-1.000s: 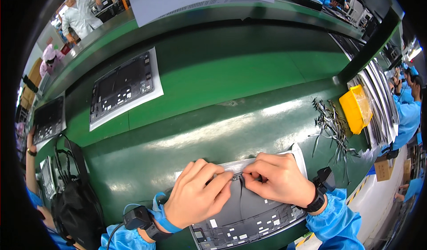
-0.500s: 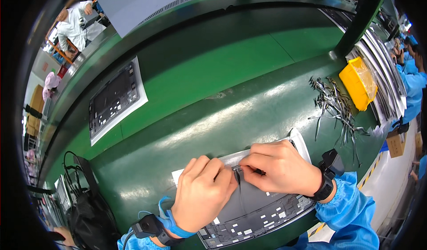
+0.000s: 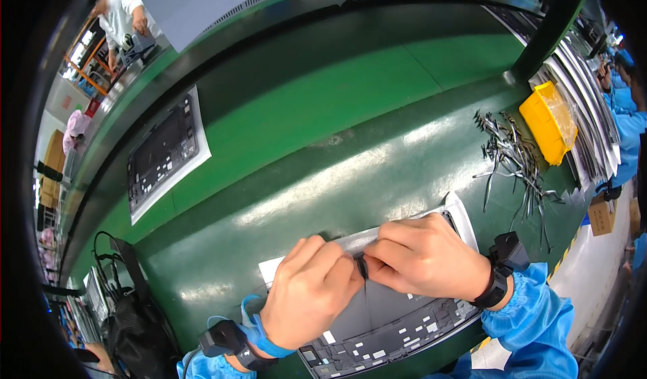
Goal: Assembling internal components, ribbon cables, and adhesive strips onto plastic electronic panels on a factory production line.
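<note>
Reaching in over a dark grey, flat rectangular panel with small white patches (image 3: pixel 387 308), set at the near edge of a glossy green workbench (image 3: pixel 290 203) on top of a white sheet (image 3: pixel 271 268). Pinching a narrow, glossy black strip (image 3: pixel 363 268) near the far edge of the panel with the bare right hand (image 3: pixel 428 259), thumb and forefinger brought together with barely a gap. Close beside, on the other side of the strip, the bare left hand (image 3: pixel 311 295), with fingers bunched and curled inward; cannot tell whether gripping the strip or only resting against it, with fingertips turned out of view. Worn on the left wrist, a bright blue band (image 3: pixel 269 346) and a boxy black device (image 3: pixel 222 338); on the right wrist, a matching black device (image 3: pixel 510 252) above a loose blue sleeve (image 3: pixel 536 311). To the right on the bench, a tangled heap of thin black and silver strips (image 3: pixel 510 153); just beyond, a yellow plastic bin (image 3: pixel 543 124) with clear plastic inside, next to a stack of flat panels and white sheets (image 3: pixel 588 106). Farther off at the left, a second dark panel (image 3: pixel 160 155), lying on white backing. Nearer on the left, a black fabric bag (image 3: pixel 138 332).
</note>
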Demonstrator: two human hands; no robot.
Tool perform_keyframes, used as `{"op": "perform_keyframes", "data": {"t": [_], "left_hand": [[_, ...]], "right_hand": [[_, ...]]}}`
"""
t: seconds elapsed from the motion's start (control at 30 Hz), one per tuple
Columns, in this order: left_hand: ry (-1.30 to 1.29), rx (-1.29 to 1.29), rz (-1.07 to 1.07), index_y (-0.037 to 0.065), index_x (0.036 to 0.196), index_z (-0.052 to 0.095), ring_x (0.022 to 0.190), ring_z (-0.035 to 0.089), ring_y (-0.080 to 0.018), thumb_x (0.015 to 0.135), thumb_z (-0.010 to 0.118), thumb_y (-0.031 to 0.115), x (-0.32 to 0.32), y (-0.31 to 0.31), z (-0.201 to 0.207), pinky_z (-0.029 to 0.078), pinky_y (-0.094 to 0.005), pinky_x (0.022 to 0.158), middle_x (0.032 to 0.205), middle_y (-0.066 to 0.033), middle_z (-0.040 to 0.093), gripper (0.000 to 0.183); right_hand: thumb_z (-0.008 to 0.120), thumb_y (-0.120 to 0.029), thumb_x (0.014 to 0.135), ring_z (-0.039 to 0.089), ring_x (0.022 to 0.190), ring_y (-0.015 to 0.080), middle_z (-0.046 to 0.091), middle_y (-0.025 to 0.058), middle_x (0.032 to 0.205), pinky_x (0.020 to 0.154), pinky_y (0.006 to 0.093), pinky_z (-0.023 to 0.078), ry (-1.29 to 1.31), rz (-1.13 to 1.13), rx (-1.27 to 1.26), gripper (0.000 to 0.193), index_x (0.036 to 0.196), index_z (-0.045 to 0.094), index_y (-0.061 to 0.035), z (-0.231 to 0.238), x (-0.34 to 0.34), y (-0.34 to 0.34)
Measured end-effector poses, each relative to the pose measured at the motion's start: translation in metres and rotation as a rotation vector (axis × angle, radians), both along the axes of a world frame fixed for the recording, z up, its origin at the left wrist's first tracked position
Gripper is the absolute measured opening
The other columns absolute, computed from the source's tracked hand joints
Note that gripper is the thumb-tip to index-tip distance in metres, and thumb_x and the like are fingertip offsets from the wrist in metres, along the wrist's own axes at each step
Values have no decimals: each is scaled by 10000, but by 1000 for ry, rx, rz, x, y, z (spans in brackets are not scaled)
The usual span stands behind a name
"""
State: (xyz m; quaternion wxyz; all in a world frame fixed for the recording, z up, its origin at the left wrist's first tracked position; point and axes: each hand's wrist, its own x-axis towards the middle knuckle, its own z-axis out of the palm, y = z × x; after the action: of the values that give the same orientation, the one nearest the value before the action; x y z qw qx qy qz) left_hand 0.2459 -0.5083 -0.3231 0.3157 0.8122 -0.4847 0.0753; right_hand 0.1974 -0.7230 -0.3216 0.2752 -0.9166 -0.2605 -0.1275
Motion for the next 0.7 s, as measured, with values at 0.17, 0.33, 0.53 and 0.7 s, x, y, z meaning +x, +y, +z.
{"op": "perform_keyframes", "data": {"t": [0.17,0.33,0.53,0.7], "left_hand": [[65,-42,35,21,752,671,682,597,-256,612,823,-49,2,-6,3,491,-357,568,759,-68,637,219],[158,-65,52,15,800,720,713,626,-261,688,839,-13,9,1,7,524,-369,635,774,-67,660,166],[295,241,72,7,1165,661,995,622,-299,749,927,209,32,32,43,489,-407,939,976,-85,651,534],[272,299,183,70,947,658,772,548,-260,808,886,199,27,17,28,411,-386,772,689,-33,509,297]], "right_hand": [[798,-57,761,619,588,243,513,58,710,491,381,494,-38,16,7,197,765,602,-38,-2,1,-1],[780,-30,784,607,560,234,524,58,682,472,374,483,-31,31,95,207,713,586,-27,-3,5,-8],[783,43,759,602,510,102,635,38,671,455,253,466,-99,-270,462,85,814,749,-12,6,7,-31],[797,30,770,600,513,103,634,41,669,458,251,462,-149,-348,508,77,815,747,-6,4,11,-42]]}}
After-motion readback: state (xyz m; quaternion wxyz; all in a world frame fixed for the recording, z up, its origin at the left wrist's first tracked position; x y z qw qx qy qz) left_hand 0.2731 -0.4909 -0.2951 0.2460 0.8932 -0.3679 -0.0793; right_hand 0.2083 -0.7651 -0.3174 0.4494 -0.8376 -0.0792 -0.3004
